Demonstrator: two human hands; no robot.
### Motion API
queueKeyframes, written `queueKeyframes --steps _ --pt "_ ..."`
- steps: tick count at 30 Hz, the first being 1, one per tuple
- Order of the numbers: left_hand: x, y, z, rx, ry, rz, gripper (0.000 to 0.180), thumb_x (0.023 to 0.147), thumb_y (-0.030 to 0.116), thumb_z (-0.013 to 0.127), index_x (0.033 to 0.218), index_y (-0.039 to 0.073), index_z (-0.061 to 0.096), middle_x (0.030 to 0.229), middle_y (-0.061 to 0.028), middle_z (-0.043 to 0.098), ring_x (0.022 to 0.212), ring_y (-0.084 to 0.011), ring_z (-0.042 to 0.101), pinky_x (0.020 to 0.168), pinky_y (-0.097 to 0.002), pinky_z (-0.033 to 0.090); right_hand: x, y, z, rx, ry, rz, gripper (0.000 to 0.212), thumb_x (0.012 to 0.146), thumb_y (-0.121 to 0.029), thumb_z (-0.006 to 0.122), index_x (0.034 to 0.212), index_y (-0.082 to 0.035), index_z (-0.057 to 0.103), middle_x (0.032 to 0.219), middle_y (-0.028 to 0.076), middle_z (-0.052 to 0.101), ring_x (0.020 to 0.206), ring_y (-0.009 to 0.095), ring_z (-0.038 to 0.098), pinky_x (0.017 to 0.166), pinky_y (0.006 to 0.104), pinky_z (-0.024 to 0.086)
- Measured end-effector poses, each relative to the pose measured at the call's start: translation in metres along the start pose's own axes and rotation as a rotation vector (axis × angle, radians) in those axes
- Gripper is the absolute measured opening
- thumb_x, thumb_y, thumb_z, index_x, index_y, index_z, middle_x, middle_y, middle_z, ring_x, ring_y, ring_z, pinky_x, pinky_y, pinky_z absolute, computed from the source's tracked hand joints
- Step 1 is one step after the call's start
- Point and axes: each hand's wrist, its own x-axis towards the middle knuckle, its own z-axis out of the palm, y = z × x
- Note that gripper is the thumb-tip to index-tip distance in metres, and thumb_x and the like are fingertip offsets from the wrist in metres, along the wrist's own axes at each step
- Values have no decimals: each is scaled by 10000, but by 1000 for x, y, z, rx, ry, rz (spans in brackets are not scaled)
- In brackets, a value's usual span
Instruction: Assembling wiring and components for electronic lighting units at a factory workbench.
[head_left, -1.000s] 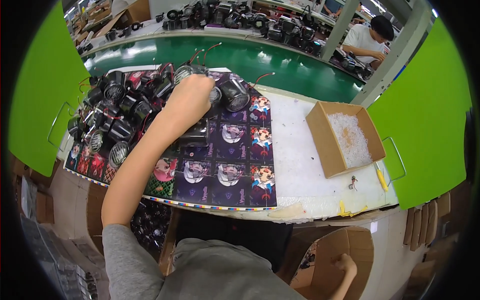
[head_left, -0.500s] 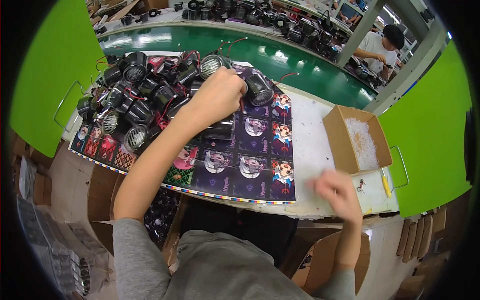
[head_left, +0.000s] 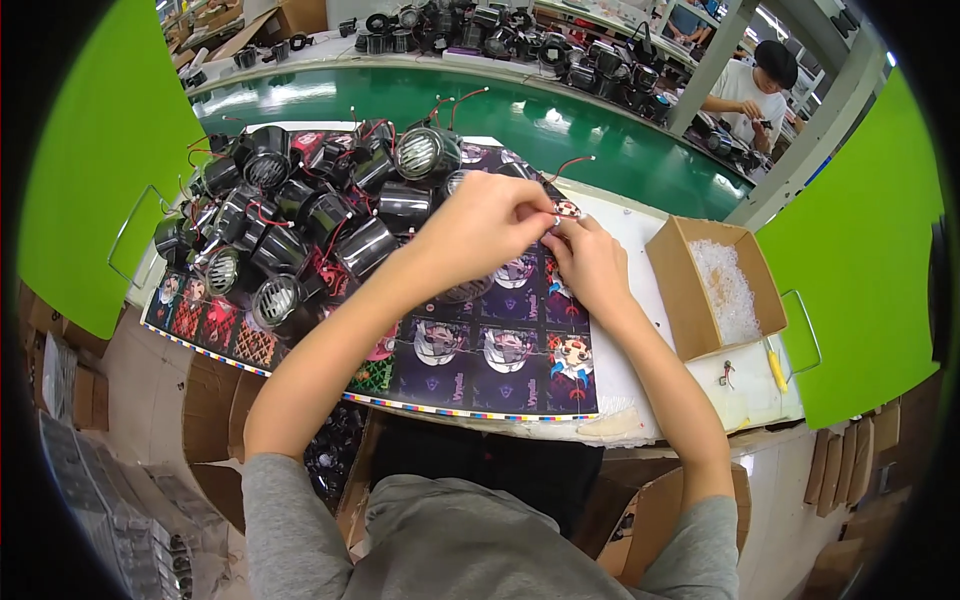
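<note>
Over the right part of a printed sheet point(head_left: 470, 375), my two hands meet fingertip to fingertip. My left hand point(head_left: 492, 222) is closed in a pinch, and the fingers of my right hand point(head_left: 592, 262) press together against it. Between them shows a small white wire connector point(head_left: 556, 221); most of it is hidden by the fingers. Beneath and behind my left hand lie black cylindrical housings, one point(head_left: 405, 204) beside my wrist and another with a ribbed round end point(head_left: 420, 153) farther back. Red wires with white plugs stick out of several of them.
The pile of housings point(head_left: 280, 250) covers the sheet's left side. An open cardboard box point(head_left: 690, 300) of clear small pieces stands right, with a yellow-handled tool point(head_left: 776, 368) and a small wired part point(head_left: 727, 374) near it. Beyond runs a green belt point(head_left: 400, 95); a co-worker point(head_left: 755, 100) sits across it.
My left hand has moved right and nearer from the pile. My right hand has risen from the table's front edge to meet it, and both now pinch at one spot.
</note>
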Motion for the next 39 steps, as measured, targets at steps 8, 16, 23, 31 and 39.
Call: queueKeyframes --steps 8,16,23,31,39 --pt "24 8 21 -324 -134 -271 153 805 87 574 875 -41 620 638 -68 620 442 -94 569 389 -219 439 -1 5 4 67 4 -71 133 752 -94 592 842 -2 626 866 172 605 729 329 603 618 408 477" --pt "16 -6 27 -577 -5 -344 164 835 116 585 917 -23 613 736 -75 617 426 -93 547 334 -190 379 -1 14 3 226 -5 -6 110 752 -83 607 817 2 633 811 173 572 710 350 587 644 433 472" --pt "12 -7 24 -596 91 -292 153 819 113 585 857 -28 634 682 -73 623 414 -98 553 352 -218 396 5 6 -30 523 156 54 110 786 -101 626 839 -5 639 757 72 609 576 144 520 540 272 413" --pt "10 1 36 -311 169 -76 83 772 69 616 804 -3 643 585 -14 576 500 -33 466 467 -202 372 2 -9 -56 1125 156 138 144 845 -114 617 919 8 638 801 -18 607 632 -8 450 536 140 343" --pt "10 -1 36 -299 184 -74 92 764 91 613 792 8 642 629 -58 616 469 -69 487 446 -227 385 1 -6 -58 1106 121 181 156 845 -116 619 934 11 635 834 -6 609 685 7 480 577 148 370"
